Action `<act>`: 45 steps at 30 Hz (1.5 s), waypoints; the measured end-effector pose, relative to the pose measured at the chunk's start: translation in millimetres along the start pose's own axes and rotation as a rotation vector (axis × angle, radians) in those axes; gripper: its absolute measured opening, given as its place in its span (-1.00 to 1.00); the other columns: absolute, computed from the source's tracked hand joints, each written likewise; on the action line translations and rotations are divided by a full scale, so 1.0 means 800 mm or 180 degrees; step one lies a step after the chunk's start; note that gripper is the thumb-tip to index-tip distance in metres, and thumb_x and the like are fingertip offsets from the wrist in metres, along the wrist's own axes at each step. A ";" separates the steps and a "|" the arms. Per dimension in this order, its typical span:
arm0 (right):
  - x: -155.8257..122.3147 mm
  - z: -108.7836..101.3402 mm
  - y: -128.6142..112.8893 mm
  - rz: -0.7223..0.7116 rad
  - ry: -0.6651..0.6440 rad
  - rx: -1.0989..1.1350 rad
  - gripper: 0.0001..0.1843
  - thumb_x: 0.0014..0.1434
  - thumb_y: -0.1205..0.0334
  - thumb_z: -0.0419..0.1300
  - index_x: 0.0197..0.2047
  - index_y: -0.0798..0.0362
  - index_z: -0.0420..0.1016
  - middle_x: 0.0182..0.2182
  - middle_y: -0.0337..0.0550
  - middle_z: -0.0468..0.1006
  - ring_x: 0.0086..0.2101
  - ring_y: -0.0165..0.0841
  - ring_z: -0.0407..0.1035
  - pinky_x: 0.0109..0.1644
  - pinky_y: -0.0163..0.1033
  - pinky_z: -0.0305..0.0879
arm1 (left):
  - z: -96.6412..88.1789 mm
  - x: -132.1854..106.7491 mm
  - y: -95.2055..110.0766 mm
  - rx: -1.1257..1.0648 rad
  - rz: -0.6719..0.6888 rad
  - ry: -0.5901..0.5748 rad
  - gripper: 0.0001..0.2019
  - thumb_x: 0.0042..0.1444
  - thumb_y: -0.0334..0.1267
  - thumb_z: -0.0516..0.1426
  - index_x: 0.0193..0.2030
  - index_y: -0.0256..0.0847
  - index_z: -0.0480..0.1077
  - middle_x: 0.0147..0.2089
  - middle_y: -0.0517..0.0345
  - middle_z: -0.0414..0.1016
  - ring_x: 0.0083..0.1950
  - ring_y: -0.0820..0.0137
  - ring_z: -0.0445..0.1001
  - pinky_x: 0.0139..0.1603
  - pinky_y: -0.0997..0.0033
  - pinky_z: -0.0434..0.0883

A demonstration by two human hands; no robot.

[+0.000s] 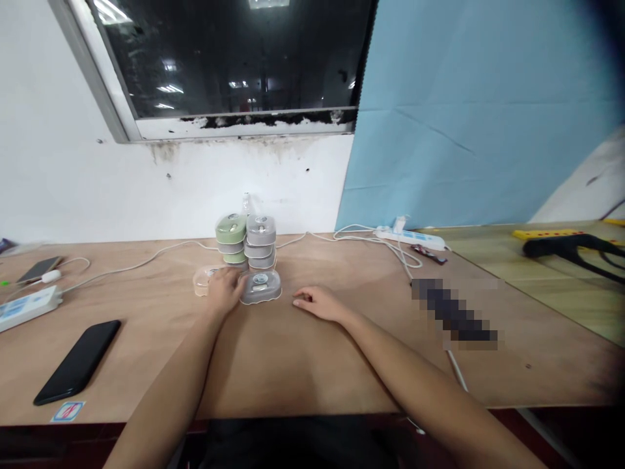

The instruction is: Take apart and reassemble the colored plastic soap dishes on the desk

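Because its lid looks like thin plastic, the pale box (200, 282) on the table (273, 352) should be light, stiff and slippery, best taken by its sides; the left hand (225, 290), palm down, hides its right part, and I cannot tell whether it grips. The gray box (261, 288) sits beside that thumb. Farther right, apart, the right hand (319, 303) curls loosely, empty.

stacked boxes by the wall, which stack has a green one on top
The left stack: its top box is green, whereas the right stack is topped by a grey box.
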State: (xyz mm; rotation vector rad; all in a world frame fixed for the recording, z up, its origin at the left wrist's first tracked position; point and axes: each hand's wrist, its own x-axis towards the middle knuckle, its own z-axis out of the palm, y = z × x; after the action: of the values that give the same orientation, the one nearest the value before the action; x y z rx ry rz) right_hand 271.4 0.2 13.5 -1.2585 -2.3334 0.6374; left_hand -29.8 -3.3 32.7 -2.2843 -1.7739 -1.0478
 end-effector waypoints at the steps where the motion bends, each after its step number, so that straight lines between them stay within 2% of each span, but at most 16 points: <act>1: 0.000 0.001 0.001 0.0000 -0.0006 0.0010 -0.61 0.17 -0.06 0.15 -0.08 0.00 0.56 -0.36 -0.15 0.56 -0.39 -0.37 0.37 -0.33 -0.32 0.15 | 0.002 -0.001 0.006 -0.0038 0.0140 -0.0133 -0.64 0.22 -0.01 0.00 -0.04 -0.13 0.48 -0.02 -0.01 0.52 0.05 0.18 0.40 0.15 0.14 0.26; 5: 0.002 0.004 0.003 0.0020 0.0027 0.0049 -0.58 0.17 -0.07 0.14 -0.05 0.01 0.54 -0.39 -0.16 0.54 -0.40 -0.37 0.36 -0.33 -0.31 0.17 | 0.009 -0.006 0.030 -0.0079 0.0435 -0.0403 -0.64 0.21 0.03 0.03 -0.10 -0.13 0.51 -0.04 -0.03 0.51 0.03 0.17 0.41 0.13 0.13 0.27; 7: 0.002 0.005 0.003 0.0028 0.0196 0.0105 -0.51 0.15 -0.10 0.16 0.04 0.01 0.48 -0.34 -0.15 0.54 -0.37 -0.36 0.37 -0.29 -0.29 0.20 | 0.010 -0.009 0.041 -0.0098 0.0568 -0.0498 -0.63 0.21 0.04 0.02 -0.10 -0.13 0.51 -0.06 -0.04 0.51 0.02 0.17 0.40 0.12 0.12 0.28; 11: 0.001 0.002 0.002 0.0080 0.0805 0.0218 -0.19 -0.01 -0.15 0.29 0.24 0.01 0.24 0.00 -0.01 0.44 -0.18 -0.29 0.38 -0.12 -0.21 0.28 | 0.011 -0.015 0.059 -0.0324 0.0958 -0.0667 -0.60 0.18 0.07 0.05 -0.04 -0.12 0.50 -0.02 -0.03 0.47 0.04 0.18 0.39 0.12 0.16 0.30; 14: 0.000 0.001 0.001 -0.0160 0.0791 0.0212 -0.06 -0.05 -0.16 0.33 0.32 -0.01 0.12 0.16 0.05 0.31 0.03 -0.17 0.30 0.07 -0.09 0.23 | 0.011 -0.018 0.066 -0.0442 0.1126 -0.0744 -0.57 0.14 0.10 0.09 0.02 -0.08 0.46 0.07 -0.02 0.41 0.11 0.17 0.35 0.16 0.15 0.28; 16: 0.001 0.001 0.000 -0.0446 0.0597 0.0198 -0.09 -0.03 -0.14 0.32 0.32 -0.03 0.14 0.19 0.02 0.30 0.12 -0.14 0.22 0.18 -0.04 0.15 | 0.012 -0.019 0.066 -0.0412 0.1082 -0.0788 -0.49 0.07 0.15 0.13 0.08 -0.06 0.42 0.17 -0.03 0.33 0.17 0.12 0.30 0.20 0.10 0.25; 19: 0.003 0.002 -0.002 -0.0612 0.0512 0.0215 -0.21 0.02 -0.11 0.31 0.27 -0.05 0.24 0.16 -0.01 0.36 0.12 -0.14 0.23 0.21 -0.01 0.11 | 0.010 -0.020 0.064 -0.0391 0.0935 -0.0946 -0.35 0.02 0.19 0.16 0.21 -0.06 0.30 0.29 -0.07 0.20 0.24 0.06 0.25 0.23 0.05 0.23; 21: 0.004 0.004 -0.002 -0.0581 0.0621 0.0279 -0.27 0.03 -0.10 0.30 0.24 -0.06 0.30 0.13 -0.03 0.40 0.10 -0.15 0.25 0.21 -0.01 0.12 | 0.007 -0.019 0.061 -0.0475 0.0865 -0.0988 -0.29 0.04 0.17 0.15 0.29 -0.08 0.18 0.33 -0.09 0.13 0.28 0.06 0.20 0.25 0.06 0.22; 25: 0.007 0.006 0.008 -0.0291 0.0959 0.0647 -0.39 0.08 -0.08 0.26 0.17 -0.07 0.39 0.08 -0.04 0.45 0.05 -0.18 0.32 0.17 -0.03 0.19 | 0.003 -0.018 0.058 -0.0655 0.0704 -0.0768 -0.23 0.10 0.14 0.12 0.37 -0.15 0.01 0.37 -0.12 0.06 0.36 0.06 0.09 0.31 0.04 0.14; 28: 0.009 0.009 0.019 -0.0061 0.1072 0.1001 -0.43 0.07 -0.05 0.27 0.13 -0.04 0.43 -0.01 -0.04 0.52 -0.09 -0.23 0.41 0.02 -0.08 0.31 | 0.005 -0.019 0.058 -0.0709 0.0718 -0.0875 -0.22 0.10 0.14 0.11 0.36 -0.18 0.00 0.34 -0.12 0.13 0.33 0.06 0.14 0.29 0.03 0.18; 32: 0.012 0.010 0.028 -0.0058 0.1014 0.1234 -0.43 0.01 -0.02 0.32 0.09 0.00 0.47 -0.10 -0.05 0.56 -0.19 -0.27 0.43 -0.08 -0.13 0.35 | 0.008 -0.020 0.060 -0.0790 0.0727 -0.1184 -0.22 0.08 0.15 0.12 0.35 -0.17 0.02 0.31 -0.12 0.18 0.23 0.06 0.28 0.17 0.05 0.31; 36: 0.011 0.009 0.027 -0.0095 0.1091 0.1293 -0.42 -0.02 -0.02 0.34 0.07 0.00 0.48 -0.14 -0.07 0.56 -0.22 -0.30 0.42 -0.12 -0.16 0.36 | 0.008 -0.020 0.061 -0.0802 0.0679 -0.1040 -0.27 0.09 0.11 0.13 0.33 -0.16 0.05 0.31 -0.09 0.17 0.24 0.08 0.28 0.19 0.06 0.31; 41: 0.008 0.007 0.020 -0.0097 0.1242 0.1356 -0.41 0.01 -0.05 0.30 0.08 0.03 0.48 -0.13 -0.06 0.56 -0.27 -0.32 0.41 -0.16 -0.18 0.36 | 0.005 -0.019 0.062 -0.0784 0.0820 -0.0781 -0.29 0.07 0.08 0.16 0.30 -0.17 0.09 0.30 -0.08 0.17 0.29 0.12 0.21 0.27 0.09 0.24; 45: 0.008 0.006 0.022 -0.0073 0.1412 0.1243 -0.44 0.10 -0.15 0.20 0.06 0.02 0.49 -0.14 -0.05 0.57 -0.26 -0.29 0.43 -0.13 -0.15 0.37 | 0.006 -0.020 0.064 -0.0783 0.0886 -0.0797 -0.25 0.04 0.10 0.18 0.30 -0.17 0.07 0.30 -0.09 0.15 0.28 0.12 0.23 0.26 0.11 0.26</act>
State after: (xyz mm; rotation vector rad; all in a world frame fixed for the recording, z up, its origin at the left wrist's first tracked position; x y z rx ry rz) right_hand 277.0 13.3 0.8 -1.0610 -1.7578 0.6837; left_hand 15.6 -31.8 37.8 -2.8198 -1.4010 -1.0143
